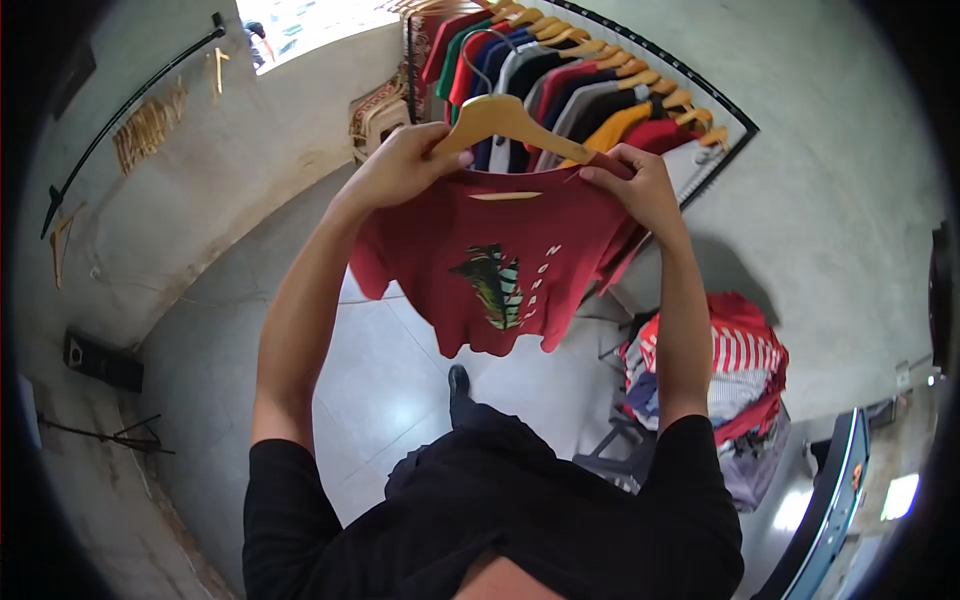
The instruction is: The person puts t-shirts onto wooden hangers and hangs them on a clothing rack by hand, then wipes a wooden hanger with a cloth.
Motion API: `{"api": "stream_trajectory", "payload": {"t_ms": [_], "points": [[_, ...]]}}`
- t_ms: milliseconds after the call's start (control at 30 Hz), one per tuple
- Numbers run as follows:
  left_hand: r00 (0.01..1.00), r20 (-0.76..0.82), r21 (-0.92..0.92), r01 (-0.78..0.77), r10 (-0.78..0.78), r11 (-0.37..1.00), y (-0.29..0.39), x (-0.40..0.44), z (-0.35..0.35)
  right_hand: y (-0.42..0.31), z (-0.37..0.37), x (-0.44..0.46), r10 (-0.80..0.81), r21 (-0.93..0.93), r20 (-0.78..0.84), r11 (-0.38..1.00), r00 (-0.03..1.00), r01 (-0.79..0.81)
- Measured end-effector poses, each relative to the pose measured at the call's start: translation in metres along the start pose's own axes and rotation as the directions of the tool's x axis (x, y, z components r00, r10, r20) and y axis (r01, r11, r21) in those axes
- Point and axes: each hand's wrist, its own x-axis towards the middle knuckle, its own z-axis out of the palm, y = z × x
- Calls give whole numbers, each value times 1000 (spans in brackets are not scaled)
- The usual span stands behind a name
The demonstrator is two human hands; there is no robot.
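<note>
A red T-shirt (430,250) with a leaf print and white letters hangs on a wooden hanger (500,118) in front of me. At the hanger's left shoulder, my left hand (405,165) is closed round the wood and the shirt's neckline. My right hand (635,190) pinches the shirt's collar and shoulder near the hanger's right end. The metal hook of the hanger points up, free of the rail as far as I can see. Behind it, a rack (655,50) holds a row of coloured shirts on wooden hangers.
A pile of clothes (745,360) lies on a dark chair (615,460) at the right. At the left, a wall rail (140,95) carries bare hangers (150,125). A black speaker (103,360) stands by the left wall. A glass-topped counter (830,510) is at the lower right.
</note>
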Motion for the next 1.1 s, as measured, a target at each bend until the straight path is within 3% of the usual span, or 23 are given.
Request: {"api": "stream_trajectory", "payload": {"t_ms": [67,200,300,333,467,567,600,700,733,833,867,933,1000,1033,1100], "points": [[993,113,69,21,-29,997,-6,38,-26,9,13,32,-20,21,31,1000,999,20],[998,43,1,-55,54,999,-15,82,-85,77,43,89,-131,244,71,963,989,110],[1000,12,150,-12,10,989,-23,111,-143,153,92,130,-15,642,227,754,974,-138],[1000,16,188,16,-19,982,-27,119,-158,153,103,137,-16,670,259,723,966,-167],[991,20,326,121,-135,938,-46,141,-203,180,163,166,-12,541,359,817,933,-197],[986,23,332,146,-162,932,-58,156,-222,177,200,181,-102,407,384,911,918,-69],[985,17,336,156,-172,929,-65,160,-228,192,226,187,-108,460,363,885,925,-77],[982,14,345,171,-187,923,-89,170,-245,208,262,201,70,355,402,907,913,-226],[982,17,347,172,-189,922,-97,173,-251,184,251,205,167,481,507,759,845,-439],[987,16,312,149,-162,938,-126,185,-268,153,278,224,-131,631,247,774,960,-57],[990,24,300,122,-136,946,-138,186,-273,139,292,231,-115,676,193,735,975,-47],[996,41,278,61,-75,959,-156,195,-289,147,325,252,112,595,351,740,930,-314],[997,26,284,61,-72,957,-167,201,-308,140,350,258,194,581,140,778,971,-239],[998,17,284,61,-69,957,-174,205,-319,138,360,259,194,635,109,741,975,-219],[997,28,339,58,-72,939,-194,212,-344,135,366,252,146,497,69,853,987,-161]]}}
